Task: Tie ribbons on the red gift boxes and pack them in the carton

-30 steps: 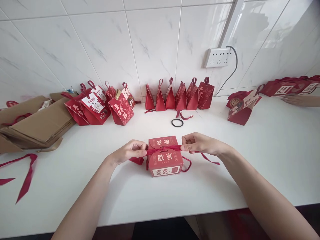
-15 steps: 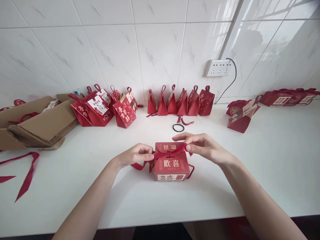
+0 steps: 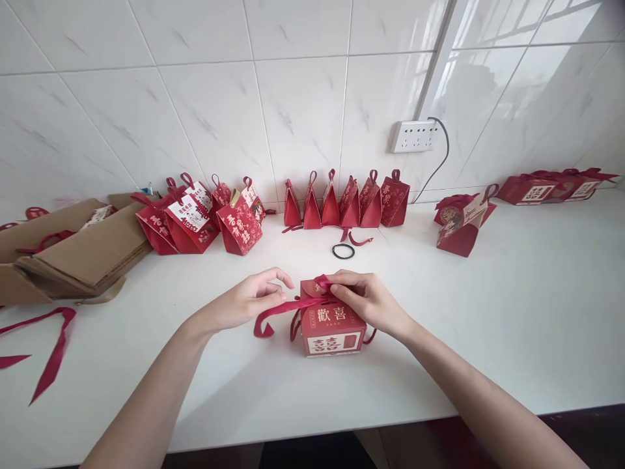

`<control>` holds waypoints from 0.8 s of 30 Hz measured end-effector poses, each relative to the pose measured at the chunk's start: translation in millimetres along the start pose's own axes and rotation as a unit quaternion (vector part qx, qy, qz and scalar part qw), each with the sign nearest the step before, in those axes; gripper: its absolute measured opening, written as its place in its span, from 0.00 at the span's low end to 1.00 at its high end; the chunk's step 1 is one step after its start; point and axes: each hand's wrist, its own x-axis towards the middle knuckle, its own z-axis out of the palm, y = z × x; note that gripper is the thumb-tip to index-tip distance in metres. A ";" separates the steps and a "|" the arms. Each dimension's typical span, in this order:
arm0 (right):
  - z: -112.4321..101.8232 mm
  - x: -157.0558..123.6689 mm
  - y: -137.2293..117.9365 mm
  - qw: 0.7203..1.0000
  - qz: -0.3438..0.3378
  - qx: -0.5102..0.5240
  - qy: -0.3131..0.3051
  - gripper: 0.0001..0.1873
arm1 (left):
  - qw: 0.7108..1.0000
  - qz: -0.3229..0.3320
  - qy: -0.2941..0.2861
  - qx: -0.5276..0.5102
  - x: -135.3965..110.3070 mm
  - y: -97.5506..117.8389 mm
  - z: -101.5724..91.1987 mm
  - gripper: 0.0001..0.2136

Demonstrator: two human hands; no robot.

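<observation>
A red gift box (image 3: 334, 317) with white characters stands on the table in front of me, its side cords hanging loose. A dark red ribbon (image 3: 303, 303) crosses its top, one tail trailing off to the left and curling downward. My right hand (image 3: 368, 299) is closed over the box top, pinching the ribbon near the middle between thumb and fingers. To the left of the box, my left hand (image 3: 256, 298) has its index finger and thumb apart, the thumb tip right by the ribbon's left tail.
Small red gift bags (image 3: 349, 202) line the tiled wall. A cardboard box (image 3: 88, 244) lies at left, with a loose ribbon (image 3: 56, 352) before it. A black hair tie (image 3: 343, 251) sits beyond the box. More red boxes (image 3: 537, 189) stand at right, below a power strip (image 3: 415, 137).
My right hand has moved left and down onto the ribbon at the box's middle. My left hand has shifted slightly left and its fingers have parted from the ribbon.
</observation>
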 end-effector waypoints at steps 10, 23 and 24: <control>4.4 3.2 -0.2 0.986 0.100 0.127 0.047 0.13 | 0.981 -0.008 0.019 0.193 -10.7 32.4 4.8 0.16; 4.2 6.7 0.2 0.989 0.081 0.115 0.053 0.04 | 0.920 0.076 0.092 0.373 -16.7 56.9 6.1 0.12; 4.3 6.7 0.2 0.988 0.082 0.117 0.053 0.04 | 0.917 0.064 0.105 0.379 -16.6 58.0 5.7 0.13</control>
